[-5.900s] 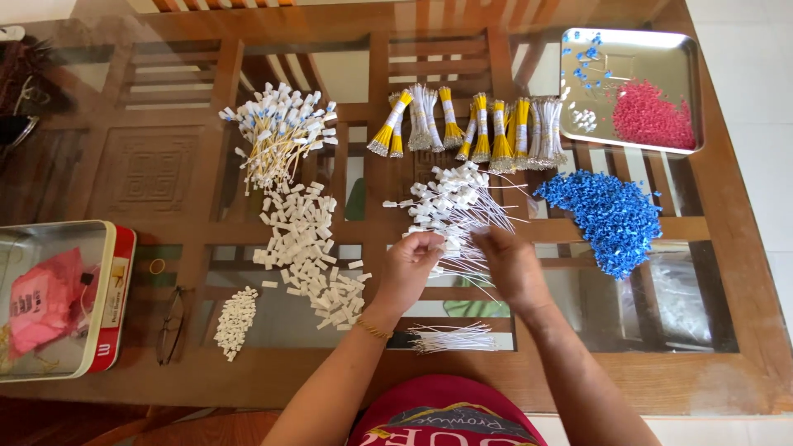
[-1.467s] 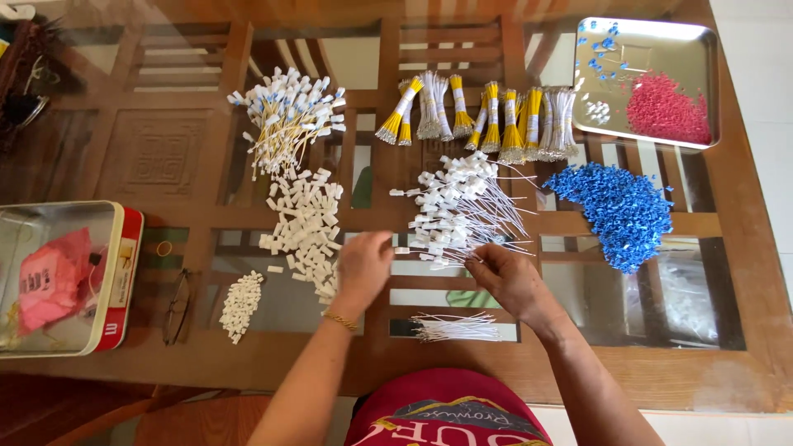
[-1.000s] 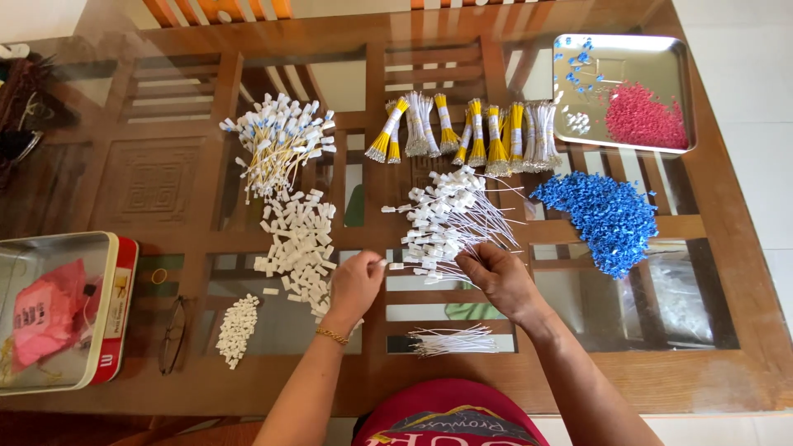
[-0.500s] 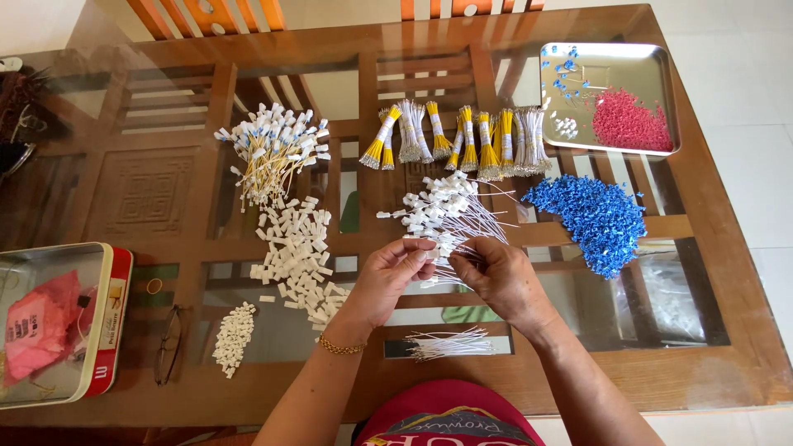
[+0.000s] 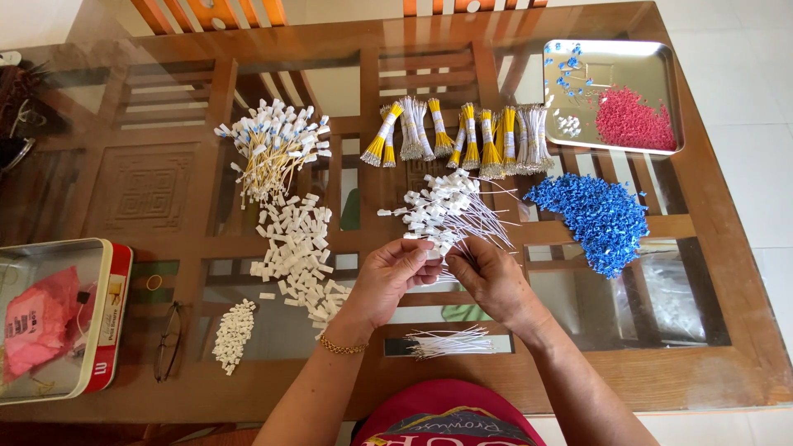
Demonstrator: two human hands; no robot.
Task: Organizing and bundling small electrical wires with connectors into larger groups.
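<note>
Over the glass table (image 5: 727, 272), the left hand (image 5: 388, 277) and right hand (image 5: 487, 277) are pinching one white-tipped wire from the tagged pile (image 5: 446, 211) just above them. A careless pull risks scattering that pile. Nine bundles (image 5: 462, 136) are lying beyond; two trays are flanking.
</note>
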